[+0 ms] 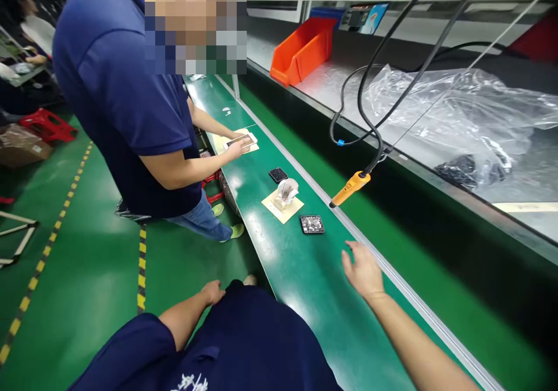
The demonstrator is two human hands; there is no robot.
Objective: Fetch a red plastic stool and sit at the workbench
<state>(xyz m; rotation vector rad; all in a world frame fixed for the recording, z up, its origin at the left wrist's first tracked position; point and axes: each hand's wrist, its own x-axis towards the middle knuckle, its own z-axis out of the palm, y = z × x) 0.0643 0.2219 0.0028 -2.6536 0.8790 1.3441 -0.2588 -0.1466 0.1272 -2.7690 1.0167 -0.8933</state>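
- Small black tray w/ tiny metallic bits sits flat on the belt, just ahead of the right hand, nearest thing to it, not touched.
- Green conveyor belt runs diag. from bottom right up to top centre, metal rail along its far edge; glare spots on the surface.
- Co-worker in dark blue polo and jeans stands at the belt's near side, further up; both that person's hands are on a flat white-framed panel lying on a pale sheet.
- Clear plastic sheeting is crumpled on the grey shelf beyond the belt, something dark under it, can't tell what.
- Orange bin on the same shelf, further back, tilted w/ open side toward the belt.
- Black cables hang from above, loop, and end in an orange-handled tool that dangles over the belt's far edge, tip down-left.
- Right hand is over the belt, palm down, fingers spread and loose, gripping nothing.
- Left hand is low by the person's own torso, off the belt, fingers curled in; can't tell if it holds anything.
- Beige card lies on the belt beyond the tray, w/ a crumpled whitish wrap on top.
- Second small black tray sits just past the card.
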